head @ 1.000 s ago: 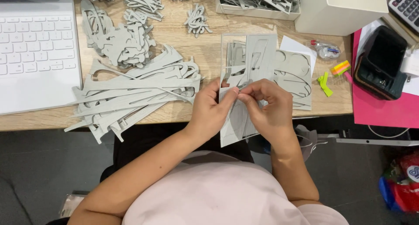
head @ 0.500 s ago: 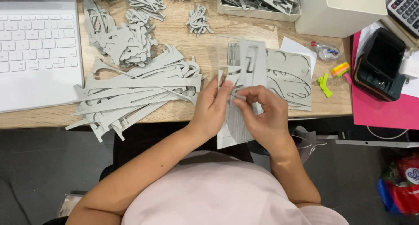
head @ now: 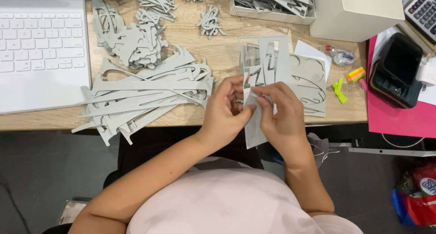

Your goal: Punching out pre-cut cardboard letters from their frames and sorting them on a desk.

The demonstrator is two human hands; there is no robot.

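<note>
You have both hands on a grey die-cut cardboard sheet at the front edge of the wooden desk, its lower end hanging past the edge towards your lap. Your left hand curls its fingers closed around the sheet's left edge, seemingly to brace it. Your right hand pinches thumb and forefinger together on a narrow strip near the middle of the sheet, a grip that suits working a cut piece free. Under the sheet lies another grey sheet with curved cut-outs, on a white paper.

To your left a loose heap of long grey cardboard offcuts spreads out beside the white keyboard, within easy reach of that hand. Smaller grey cut shapes are piled behind it, and a shallow tray of more strips sits at the back. A dark pouch rests on a pink folder at your right.
</note>
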